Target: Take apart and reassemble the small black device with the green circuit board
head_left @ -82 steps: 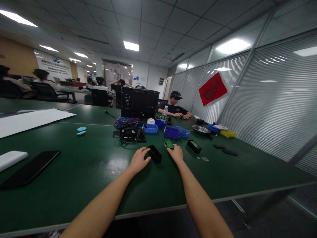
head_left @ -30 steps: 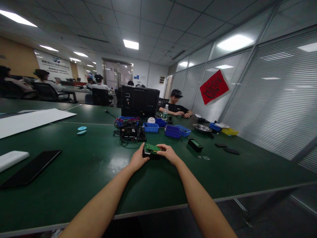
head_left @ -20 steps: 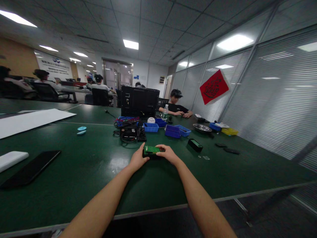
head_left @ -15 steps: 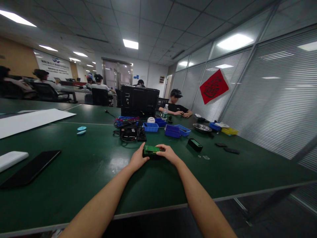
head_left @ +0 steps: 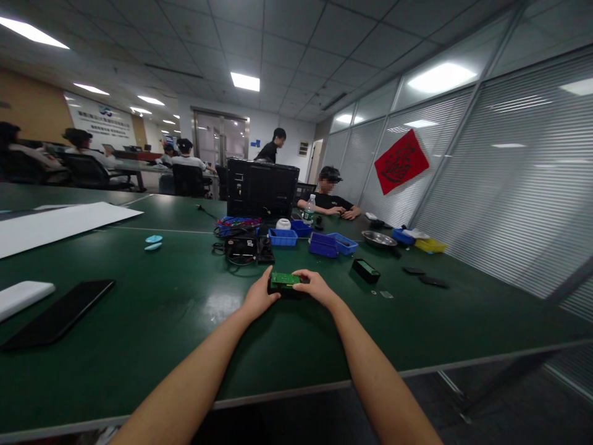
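Our L hand [head_left: 260, 298] grips black case [head_left: 277, 290] at 9 o'clock end, R hand [head_left: 315, 287] pinches green circuit board [head_left: 284, 279] atop it; both unmoved. New: person [head_left: 273, 147] standing at 12 o'clock.

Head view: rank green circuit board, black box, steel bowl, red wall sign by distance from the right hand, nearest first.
1. green circuit board: touching the fingertips of the right hand.
2. black box: on the table, just right.
3. steel bowl: farther back, right.
4. red wall sign: on the glass wall, farthest.
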`<state>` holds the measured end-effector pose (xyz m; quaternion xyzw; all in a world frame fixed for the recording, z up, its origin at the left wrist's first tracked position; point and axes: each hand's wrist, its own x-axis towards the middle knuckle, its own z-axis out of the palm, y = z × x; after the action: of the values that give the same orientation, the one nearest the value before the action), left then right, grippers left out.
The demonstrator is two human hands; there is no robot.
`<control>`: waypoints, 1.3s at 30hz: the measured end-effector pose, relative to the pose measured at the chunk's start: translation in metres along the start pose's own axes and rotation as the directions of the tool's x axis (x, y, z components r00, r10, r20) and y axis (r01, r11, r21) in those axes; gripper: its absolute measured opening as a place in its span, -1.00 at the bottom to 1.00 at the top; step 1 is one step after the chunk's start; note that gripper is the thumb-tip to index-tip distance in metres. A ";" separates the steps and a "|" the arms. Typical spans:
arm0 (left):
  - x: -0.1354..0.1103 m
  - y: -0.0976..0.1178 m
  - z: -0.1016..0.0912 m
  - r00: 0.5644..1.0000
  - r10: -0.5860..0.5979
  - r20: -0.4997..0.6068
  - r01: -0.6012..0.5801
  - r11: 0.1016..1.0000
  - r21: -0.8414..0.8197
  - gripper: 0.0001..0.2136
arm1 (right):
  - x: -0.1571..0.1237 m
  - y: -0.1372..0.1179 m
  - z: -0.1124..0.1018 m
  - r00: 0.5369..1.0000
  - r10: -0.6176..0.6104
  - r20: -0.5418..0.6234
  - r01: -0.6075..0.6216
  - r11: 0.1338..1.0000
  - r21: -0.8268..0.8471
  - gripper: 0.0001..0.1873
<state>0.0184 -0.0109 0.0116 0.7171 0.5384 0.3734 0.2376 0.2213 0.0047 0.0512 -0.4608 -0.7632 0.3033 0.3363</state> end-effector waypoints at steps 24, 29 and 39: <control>0.001 0.001 0.001 1.000 -0.026 0.007 0.025 0.999 0.037 -0.19 | 0.001 0.003 0.005 0.998 -0.055 0.032 0.056 0.998 -0.035 -0.58; 0.001 0.000 0.001 1.000 -0.001 -0.005 0.001 1.000 0.021 -0.20 | 0.001 0.003 0.006 0.999 -0.015 0.040 0.016 1.000 -0.011 -0.50; 0.000 0.001 0.001 0.999 -0.001 -0.045 0.003 0.998 0.055 -0.24 | 0.003 0.013 0.011 0.996 -0.040 0.080 0.054 0.981 -0.185 -0.39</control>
<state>0.0197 -0.0110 0.0114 0.7141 0.5544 0.3745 0.2060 0.2181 0.0106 0.0348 -0.4605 -0.8112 0.2394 0.2694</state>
